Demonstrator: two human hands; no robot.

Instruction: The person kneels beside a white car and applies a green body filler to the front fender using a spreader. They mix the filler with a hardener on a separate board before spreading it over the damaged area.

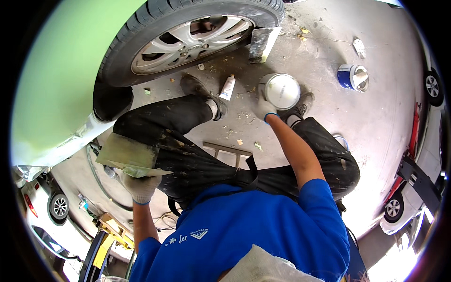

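Tin [283,90] at the right hand [264,107], board [123,151] in the left hand [140,186]

The tin is right of centre in the upper half of the frame, its pale round lid facing up. The gloved right hand lies against its left side; the fingers are partly hidden, so I cannot tell how firmly they close, nor whether the tin rests on the floor [380,122]. It looks rigid and probably weighty if full; its smooth wall could slip in a glove, so a wide hold around the side, or both sides, seems best.

At left of centre, the other gloved hand is clamped on the board's lower edge, well apart from the tin. The board looks light, thin and fairly stiff; its smeared face may be slick, so the edge suits gripping.

Above centre lies a white tube [228,88]; a blue can [352,77] stands upper right. A wheel [192,46] fills the upper left.
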